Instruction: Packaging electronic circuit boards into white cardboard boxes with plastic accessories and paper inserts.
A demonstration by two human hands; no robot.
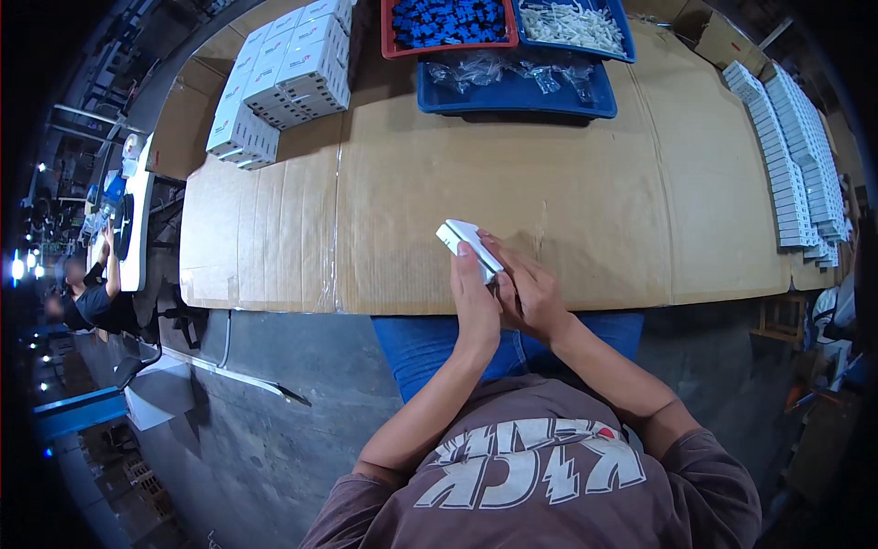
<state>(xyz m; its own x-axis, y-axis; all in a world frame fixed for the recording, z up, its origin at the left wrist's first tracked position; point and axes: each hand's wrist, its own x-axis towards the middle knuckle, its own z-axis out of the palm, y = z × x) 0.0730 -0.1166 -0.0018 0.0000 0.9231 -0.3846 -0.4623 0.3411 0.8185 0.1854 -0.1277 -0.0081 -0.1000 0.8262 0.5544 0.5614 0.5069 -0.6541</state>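
Observation:
Just above the near edge of the table, a small white box (465,231) is held tilted between both my hands. My left hand (475,306) is closed on its near left side, the thumb lying along the box. From the right, my right hand (533,295) wraps its fingers over the other side and the lower end. A thin dark line runs along the box's edge; whether its flap is fastened cannot be made out. My palms hide part of the box.
Cardboard covers the table (412,201). Stacked white boxes (302,64) stand at the far left, with more stacks (796,156) at the far right. At the back are a red tray (448,50) of blue pieces, a blue tray (572,53) of white pieces and a blue tray (517,102) of clear bags.

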